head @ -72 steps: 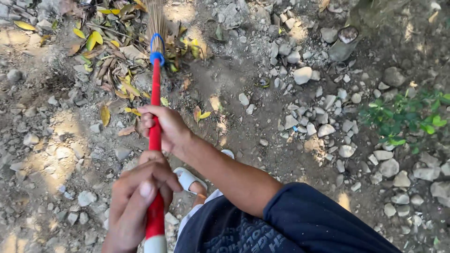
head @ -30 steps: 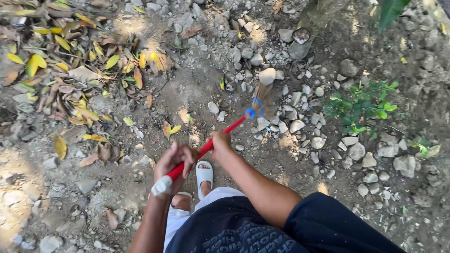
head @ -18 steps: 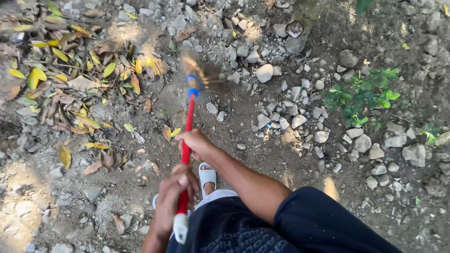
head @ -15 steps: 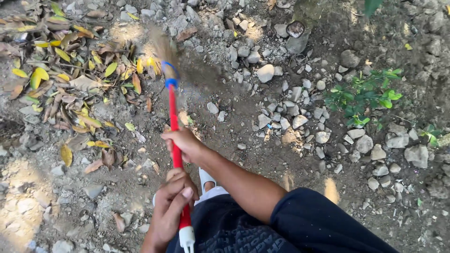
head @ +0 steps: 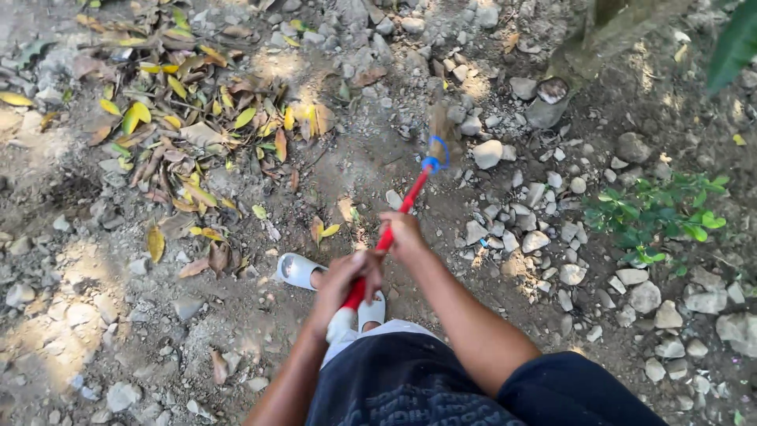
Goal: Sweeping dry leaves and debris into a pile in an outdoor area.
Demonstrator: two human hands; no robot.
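Both my grips are closed on the red broom handle (head: 392, 225), right hand (head: 404, 234) nearer the bristles (head: 438, 126), left hand (head: 341, 285) at the butt, shaft slanting up-right.

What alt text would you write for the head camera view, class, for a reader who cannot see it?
Seen from above, a person grips a red-handled broom with both hands, left hand near the handle's end, right hand further down. Its bristles meet stony dirt beside a pile of fallen leaves; white sandals show below.
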